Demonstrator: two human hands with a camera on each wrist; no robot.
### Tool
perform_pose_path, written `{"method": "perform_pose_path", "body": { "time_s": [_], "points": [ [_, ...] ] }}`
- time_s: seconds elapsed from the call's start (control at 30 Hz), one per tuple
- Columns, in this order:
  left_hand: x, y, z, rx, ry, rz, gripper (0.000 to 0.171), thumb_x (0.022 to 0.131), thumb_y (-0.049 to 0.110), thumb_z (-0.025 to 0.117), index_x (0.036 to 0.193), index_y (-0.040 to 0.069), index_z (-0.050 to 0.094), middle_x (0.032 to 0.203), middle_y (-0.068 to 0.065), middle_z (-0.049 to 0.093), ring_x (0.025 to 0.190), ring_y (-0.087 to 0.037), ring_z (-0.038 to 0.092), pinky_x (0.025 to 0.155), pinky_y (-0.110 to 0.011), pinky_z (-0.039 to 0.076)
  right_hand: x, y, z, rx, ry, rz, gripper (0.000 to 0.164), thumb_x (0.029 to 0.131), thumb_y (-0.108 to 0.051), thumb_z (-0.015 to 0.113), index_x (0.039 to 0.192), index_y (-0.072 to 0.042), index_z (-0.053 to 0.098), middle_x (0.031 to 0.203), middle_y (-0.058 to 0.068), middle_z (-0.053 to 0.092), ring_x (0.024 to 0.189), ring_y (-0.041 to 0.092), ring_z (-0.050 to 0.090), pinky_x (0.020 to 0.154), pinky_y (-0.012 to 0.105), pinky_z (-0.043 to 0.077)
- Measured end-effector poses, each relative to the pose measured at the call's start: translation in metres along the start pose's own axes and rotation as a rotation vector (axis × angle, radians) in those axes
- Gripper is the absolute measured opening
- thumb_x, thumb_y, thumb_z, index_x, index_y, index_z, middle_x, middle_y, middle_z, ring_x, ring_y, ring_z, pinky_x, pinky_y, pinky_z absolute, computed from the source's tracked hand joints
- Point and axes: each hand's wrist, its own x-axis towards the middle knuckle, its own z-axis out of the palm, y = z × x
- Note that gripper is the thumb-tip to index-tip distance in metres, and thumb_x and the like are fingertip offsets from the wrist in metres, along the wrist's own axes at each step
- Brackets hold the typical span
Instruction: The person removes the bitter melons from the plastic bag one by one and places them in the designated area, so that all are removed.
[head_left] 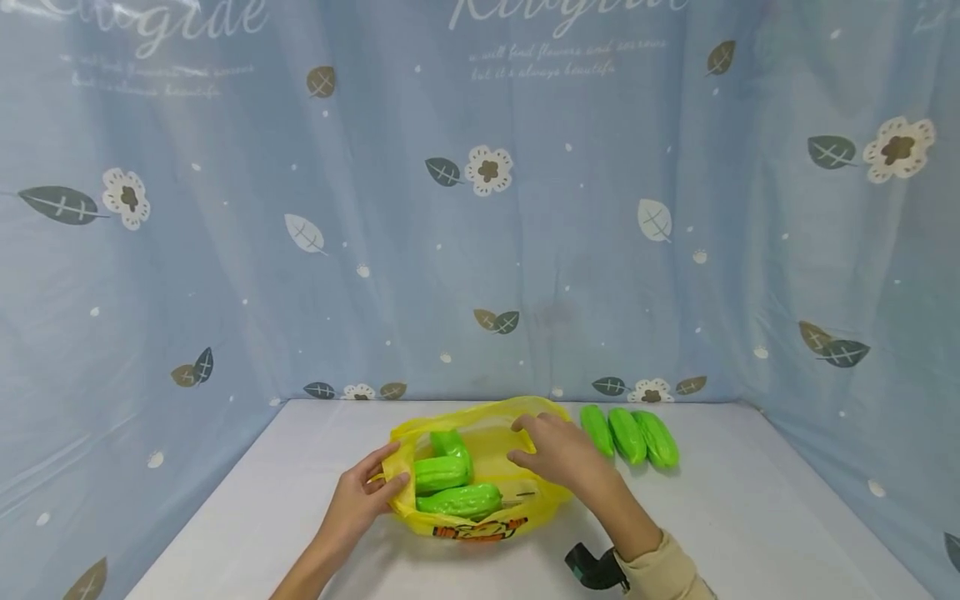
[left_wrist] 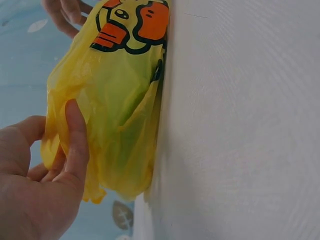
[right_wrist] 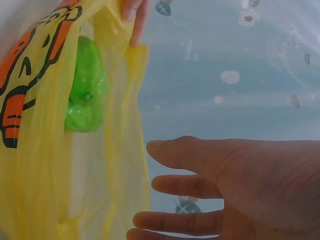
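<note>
A yellow plastic bag (head_left: pixel 491 454) with an orange-and-black cartoon print stands with its mouth wide apart on the white table. My left hand (head_left: pixel 362 492) pinches the bag's left edge between thumb and fingers, also plain in the left wrist view. Inside lie several glossy green bitter melons (head_left: pixel 459 501), ridged and bumpy, bunched toward the left; two of them show in the right wrist view. Over the bag's right rim hovers my right hand (head_left: pixel 566 454), its fingers apart and bent slightly with nothing between them. In the right wrist view, the fingertips (right_wrist: pixel 156 146) come right by the bag's edge.
Three more green bitter melons (head_left: pixel 628 435) lie side by side on the table (head_left: pixel 750 517), right of the bag near the back. A blue patterned curtain (head_left: pixel 570 250) encloses the table behind and at both sides. A black device (head_left: pixel 596 568) sits at my right wrist.
</note>
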Motion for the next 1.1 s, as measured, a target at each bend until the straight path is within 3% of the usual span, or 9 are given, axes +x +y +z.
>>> {"method": "perform_pose_path", "body": {
  "time_s": [0.73, 1.1],
  "points": [
    [0.001, 0.0, -0.003, -0.035, 0.005, -0.008, 0.061, 0.087, 0.029, 0.074, 0.143, 0.021, 0.05, 0.144, -0.018, 0.051, 0.112, -0.025, 0.066, 0.072, -0.031, 0.062, 0.009, -0.01, 0.006, -0.028, -0.041, -0.056, 0.042, 0.087, -0.036, 0.074, 0.121, -0.012, 0.066, 0.116, 0.009, 0.068, 0.104, 0.027, 0.064, 0.083, 0.043, 0.056],
    [0.001, -0.005, -0.003, -0.033, 0.007, 0.009, 0.061, 0.087, 0.026, 0.075, 0.143, 0.018, 0.051, 0.141, -0.02, 0.053, 0.112, -0.028, 0.066, 0.071, -0.031, 0.062, 0.011, -0.017, 0.019, -0.011, -0.135, -0.083, 0.043, 0.087, -0.037, 0.074, 0.122, -0.013, 0.066, 0.118, 0.004, 0.068, 0.105, 0.025, 0.063, 0.082, 0.046, 0.055]
  ]
}}
